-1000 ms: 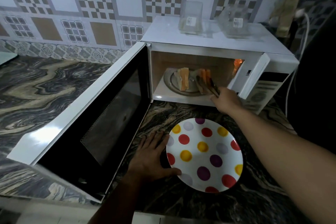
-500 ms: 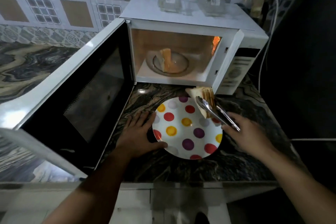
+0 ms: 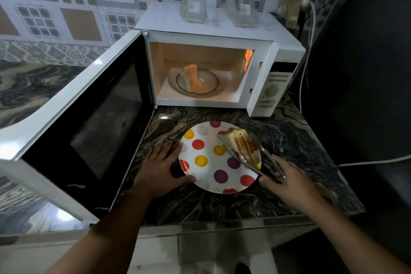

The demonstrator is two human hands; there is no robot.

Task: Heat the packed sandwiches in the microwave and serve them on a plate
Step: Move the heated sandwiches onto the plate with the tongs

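The left hand (image 3: pixel 160 168) lies flat on the tabletop (image 3: pixel 289 140), fingers spread, thumb against the polka-dot plate (image 3: pixel 206 162). The right hand (image 3: pixel 287 179) clamps metal tongs (image 3: pixel 251 158) around a sandwich half (image 3: pixel 239 144), now lowered onto the plate's right side from its far rim. Another half (image 3: pixel 190 78) stands in the open microwave (image 3: pixel 222 35).

Two clear glass containers (image 3: pixel 195 2) (image 3: pixel 243 10) with small labels stand side by side on top of the appliance. Behind them rises a wall of patterned tiles (image 3: pixel 73 6). A white cable (image 3: pixel 308 51) hangs at the right, and the dark marbled surface (image 3: pixel 300 162) spreads below.
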